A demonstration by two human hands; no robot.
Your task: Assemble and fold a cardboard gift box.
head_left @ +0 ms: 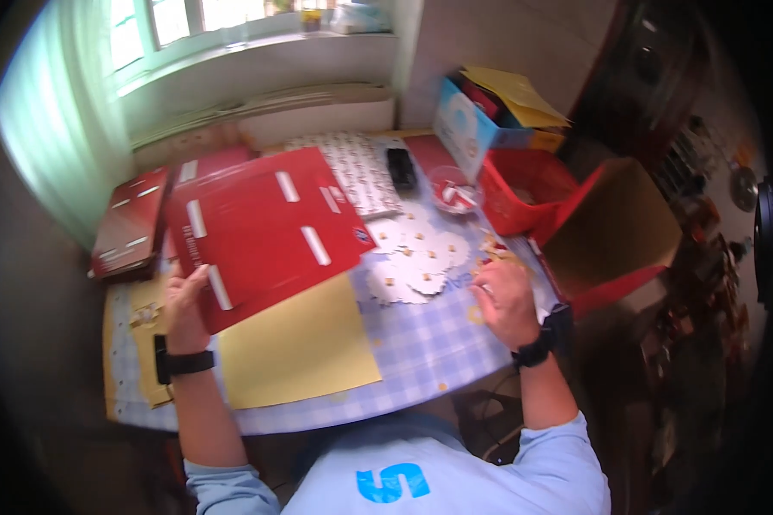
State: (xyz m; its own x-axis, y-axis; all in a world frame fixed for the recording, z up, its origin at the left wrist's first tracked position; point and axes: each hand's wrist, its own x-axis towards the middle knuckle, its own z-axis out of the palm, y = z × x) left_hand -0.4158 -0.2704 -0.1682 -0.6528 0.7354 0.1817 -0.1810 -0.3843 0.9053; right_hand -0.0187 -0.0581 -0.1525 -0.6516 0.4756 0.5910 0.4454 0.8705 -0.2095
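My left hand (185,300) grips the lower left edge of a flat red cardboard sheet (258,223), its thumb on top. Several white strips lie on the sheet's face, and it is tilted above the table. A yellow sheet of paper (305,352) lies partly under it. My right hand (507,300) is over the table's right side with its fingers drawn together; whatever they hold is too small to make out. Small red and white scraps (494,247) lie just beyond it. White round paper pieces (416,257), each with a small tan spot, overlap between my hands.
A clear bowl of red and white bits (453,190) stands by a red plastic basket (524,193). Behind are a blue box (468,129), a black object (400,167) and a patterned white stack (352,167). Red boxes (129,227) sit left; an open carton (610,232) stands right.
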